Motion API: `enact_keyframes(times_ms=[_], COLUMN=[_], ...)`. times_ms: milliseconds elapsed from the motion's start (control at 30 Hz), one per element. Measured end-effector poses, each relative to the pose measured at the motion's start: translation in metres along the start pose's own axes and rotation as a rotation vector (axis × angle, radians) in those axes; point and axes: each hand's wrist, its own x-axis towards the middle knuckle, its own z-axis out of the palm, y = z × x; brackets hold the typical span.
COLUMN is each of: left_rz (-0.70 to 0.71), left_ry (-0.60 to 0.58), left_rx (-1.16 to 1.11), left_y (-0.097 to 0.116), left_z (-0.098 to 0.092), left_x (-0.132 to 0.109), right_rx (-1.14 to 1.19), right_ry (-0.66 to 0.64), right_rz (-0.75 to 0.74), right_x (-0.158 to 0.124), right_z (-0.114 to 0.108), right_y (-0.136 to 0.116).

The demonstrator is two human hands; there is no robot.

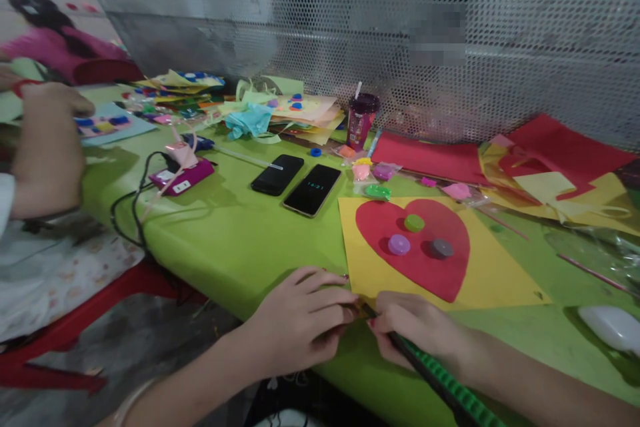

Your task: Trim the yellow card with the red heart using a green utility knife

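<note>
My right hand is closed around a long black tool with a ridged green strip. Its dark tip points at the fingertips of my left hand, whose fingers are bent and pressed together. A small orange-brown bit shows between the two hands, too small to name. Both hands are at the table's front edge, by the near left corner of a yellow paper sheet. On that sheet lies a red paper heart bearing a green cap, a purple cap and a grey cap.
Two phones, one dark and one lit, lie left of the sheet. Behind are clay packets, a lidded cup and red paper. A purple power strip trails cables. Another person's arm is at left; a white mouse-like object at right.
</note>
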Motion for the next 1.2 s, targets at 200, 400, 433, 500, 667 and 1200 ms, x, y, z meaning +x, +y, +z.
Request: enact_keyframes(times_ms=[200, 400, 433, 500, 667, 1200], left_rz=[-0.070, -0.232, -0.218, -0.200, -0.228, -0.211], left_ry=[-0.022, -0.030, -0.030, -0.022, 0.016, -0.347], left_rx=[-0.069, -0.073, -0.059, -0.036, -0.026, -0.200], left_y=[0.002, 0.008, 0.009, 0.012, 0.019, 0.003], left_z=[-0.008, -0.009, -0.007, -0.002, 0.004, -0.013], left_x=[0.004, 0.013, 0.014, 0.015, 0.017, 0.051], right_rx=[0.059, 0.191, 0.217, 0.259, 0.334, 0.365], right_ry=[0.154, 0.322, 0.356, 0.399, 0.398, 0.408], right_rz=[0.068, 0.280, 0.330, 0.409, 0.403, 0.500], right_x=[0.004, 0.009, 0.008, 0.006, 0.004, -0.002], right_z=[-0.001, -0.007, -0.007, -0.006, -0.005, -0.003], right_y=[-0.002, -0.010, -0.010, -0.007, -0.001, 0.002])
